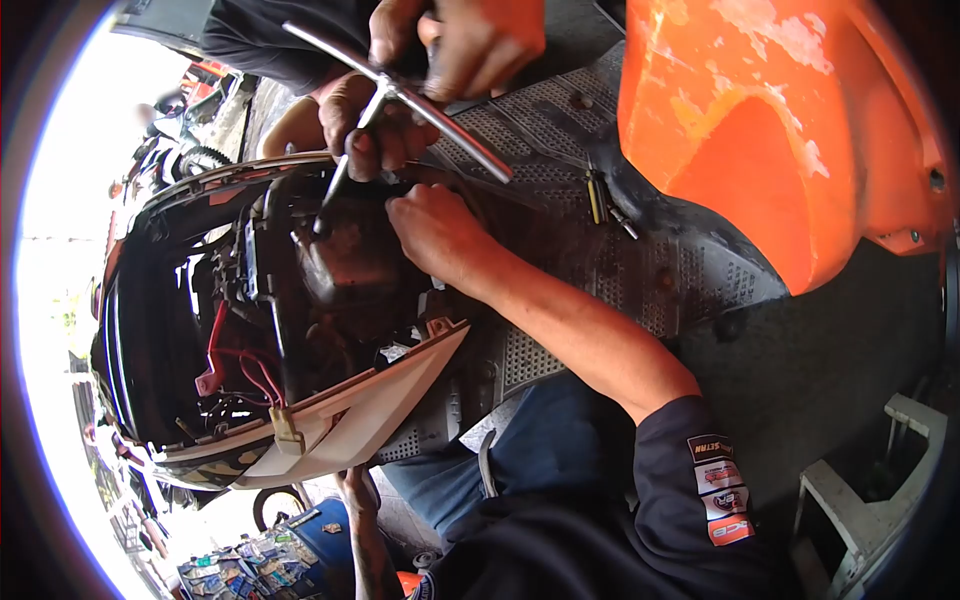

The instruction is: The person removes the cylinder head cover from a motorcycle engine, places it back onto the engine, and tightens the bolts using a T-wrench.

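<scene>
My hands come in from the top edge of the head view. A silver T-handle wrench point(460, 137) slants down into the scooter's opened underseat bay, its dark socket end at a dirty metal engine part point(350, 258). My right hand point(362, 125) is wrapped round the wrench's shaft just below the crossbar. My left hand point(482, 45), slightly blurred, has its fingers curled at the crossbar. Close by, a co-worker's closed hand point(432, 228) rests at the edge of the bay; what it holds, if anything, is hidden.
The co-worker's other hand point(356, 490) is at the underside of a white side panel point(365, 410). Red wires with a connector point(288, 430) hang over that panel. Screwdrivers point(597, 198) lie on the footboard point(640, 275). Orange bodywork point(740, 150) stands at the right, near a pale frame point(860, 490).
</scene>
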The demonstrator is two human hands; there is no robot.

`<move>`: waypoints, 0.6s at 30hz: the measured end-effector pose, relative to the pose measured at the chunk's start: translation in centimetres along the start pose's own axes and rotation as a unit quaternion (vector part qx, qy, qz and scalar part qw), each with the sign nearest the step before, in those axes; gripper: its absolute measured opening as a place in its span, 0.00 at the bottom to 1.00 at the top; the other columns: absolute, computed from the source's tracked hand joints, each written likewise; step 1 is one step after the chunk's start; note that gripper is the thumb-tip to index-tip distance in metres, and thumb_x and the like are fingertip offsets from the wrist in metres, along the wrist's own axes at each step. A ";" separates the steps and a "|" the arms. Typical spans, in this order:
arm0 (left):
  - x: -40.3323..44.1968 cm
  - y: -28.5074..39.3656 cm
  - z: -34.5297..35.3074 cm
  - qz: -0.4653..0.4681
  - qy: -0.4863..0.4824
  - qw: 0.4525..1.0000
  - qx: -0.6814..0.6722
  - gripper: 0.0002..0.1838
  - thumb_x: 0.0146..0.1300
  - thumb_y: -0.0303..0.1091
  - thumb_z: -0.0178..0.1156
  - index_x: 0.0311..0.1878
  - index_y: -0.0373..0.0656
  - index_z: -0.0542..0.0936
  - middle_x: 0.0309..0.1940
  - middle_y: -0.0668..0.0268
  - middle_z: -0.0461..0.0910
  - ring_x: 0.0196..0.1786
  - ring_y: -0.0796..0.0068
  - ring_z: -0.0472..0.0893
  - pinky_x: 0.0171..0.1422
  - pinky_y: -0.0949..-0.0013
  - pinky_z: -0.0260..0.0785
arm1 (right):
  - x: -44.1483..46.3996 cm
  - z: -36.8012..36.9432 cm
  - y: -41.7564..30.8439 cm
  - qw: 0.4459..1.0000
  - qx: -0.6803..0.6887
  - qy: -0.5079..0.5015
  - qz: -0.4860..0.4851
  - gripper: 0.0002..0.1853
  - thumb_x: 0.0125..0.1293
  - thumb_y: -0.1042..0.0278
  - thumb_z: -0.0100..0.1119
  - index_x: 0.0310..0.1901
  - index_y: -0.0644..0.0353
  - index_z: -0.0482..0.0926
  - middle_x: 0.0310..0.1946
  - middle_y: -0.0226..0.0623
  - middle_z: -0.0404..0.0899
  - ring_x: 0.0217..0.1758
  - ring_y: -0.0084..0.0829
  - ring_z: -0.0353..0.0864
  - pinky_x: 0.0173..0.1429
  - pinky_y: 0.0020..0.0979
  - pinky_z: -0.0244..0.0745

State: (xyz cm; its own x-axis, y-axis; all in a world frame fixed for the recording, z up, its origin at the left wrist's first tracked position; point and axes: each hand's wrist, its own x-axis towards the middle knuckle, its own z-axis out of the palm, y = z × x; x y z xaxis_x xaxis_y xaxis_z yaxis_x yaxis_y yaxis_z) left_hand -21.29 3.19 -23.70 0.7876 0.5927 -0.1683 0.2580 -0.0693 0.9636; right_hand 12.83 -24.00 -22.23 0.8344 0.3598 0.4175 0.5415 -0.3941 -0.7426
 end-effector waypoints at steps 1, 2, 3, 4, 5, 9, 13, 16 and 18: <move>-0.1 0.3 0.0 0.004 0.007 1.000 -0.001 0.22 0.61 0.33 0.58 0.57 0.33 0.69 0.52 0.58 0.73 0.53 0.67 0.73 0.61 0.65 0.63 | 0.4 0.0 -0.2 1.000 -0.002 0.008 -0.008 0.01 0.51 0.78 0.55 0.24 0.65 0.76 0.25 0.54 0.79 0.33 0.52 0.82 0.37 0.47 0.77; -0.2 0.6 0.0 -0.010 0.003 1.000 0.011 0.22 0.62 0.33 0.58 0.56 0.33 0.70 0.50 0.58 0.74 0.52 0.67 0.74 0.59 0.65 0.64 | 0.7 0.8 -0.2 1.000 0.001 0.006 -0.016 0.01 0.51 0.78 0.55 0.24 0.65 0.76 0.25 0.54 0.79 0.33 0.52 0.82 0.37 0.47 0.77; -0.4 0.7 0.3 -0.026 -0.003 0.999 0.023 0.21 0.62 0.34 0.58 0.55 0.32 0.70 0.48 0.59 0.74 0.50 0.68 0.75 0.57 0.66 0.66 | 0.6 1.9 0.3 0.995 0.080 0.055 0.005 0.02 0.51 0.78 0.55 0.24 0.65 0.76 0.25 0.54 0.78 0.33 0.52 0.81 0.37 0.47 0.77; -0.5 0.9 0.8 -0.010 0.003 0.999 0.038 0.20 0.63 0.35 0.58 0.53 0.32 0.71 0.46 0.60 0.75 0.47 0.68 0.75 0.54 0.67 0.67 | 0.7 1.8 -0.1 0.989 0.122 0.077 0.015 0.02 0.51 0.78 0.55 0.24 0.65 0.76 0.25 0.54 0.78 0.34 0.53 0.81 0.37 0.47 0.77; -0.6 1.1 1.2 -0.008 0.008 0.999 0.036 0.20 0.63 0.35 0.58 0.53 0.32 0.71 0.46 0.60 0.75 0.47 0.68 0.75 0.54 0.67 0.67 | 0.8 1.6 -0.5 0.981 0.163 0.100 0.023 0.02 0.50 0.78 0.55 0.24 0.65 0.76 0.25 0.55 0.78 0.34 0.53 0.81 0.37 0.47 0.77; 0.8 -2.0 -1.6 0.024 0.032 0.999 0.014 0.23 0.61 0.35 0.61 0.58 0.40 0.67 0.47 0.63 0.73 0.50 0.70 0.73 0.55 0.61 0.65 | 0.5 0.7 0.3 0.998 0.023 0.009 0.061 0.04 0.51 0.77 0.55 0.28 0.67 0.76 0.28 0.57 0.79 0.38 0.54 0.80 0.43 0.49 0.76; -0.6 0.9 1.0 0.020 0.027 0.999 0.042 0.16 0.65 0.33 0.56 0.51 0.32 0.72 0.46 0.58 0.75 0.46 0.68 0.76 0.49 0.66 0.70 | -0.3 1.3 1.4 0.991 0.078 -0.060 0.094 0.09 0.62 0.66 0.56 0.36 0.63 0.77 0.32 0.55 0.79 0.42 0.54 0.79 0.45 0.51 0.73; -0.7 1.5 1.5 0.007 -0.017 1.000 0.019 0.15 0.64 0.31 0.56 0.51 0.33 0.73 0.43 0.60 0.76 0.43 0.68 0.77 0.48 0.65 0.70 | -0.4 1.8 1.9 0.995 0.059 -0.045 0.073 0.09 0.63 0.66 0.55 0.39 0.63 0.74 0.32 0.56 0.79 0.42 0.56 0.78 0.44 0.53 0.72; 0.2 -1.5 -1.1 0.104 -0.011 0.982 0.157 0.15 0.64 0.31 0.56 0.51 0.33 0.73 0.42 0.60 0.77 0.43 0.68 0.78 0.48 0.65 0.70 | -0.5 0.5 0.7 0.988 0.075 -0.047 0.125 0.11 0.63 0.66 0.54 0.43 0.62 0.70 0.31 0.57 0.78 0.41 0.57 0.77 0.42 0.54 0.71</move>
State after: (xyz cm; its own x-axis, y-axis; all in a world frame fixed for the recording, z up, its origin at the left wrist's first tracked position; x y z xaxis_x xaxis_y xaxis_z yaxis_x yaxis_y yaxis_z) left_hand -22.14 4.26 -24.93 0.8528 0.5219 0.0166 0.2481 -0.4330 0.8666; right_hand 12.76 -24.02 -23.17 0.9233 0.3467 0.1650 0.2915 -0.3532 -0.8890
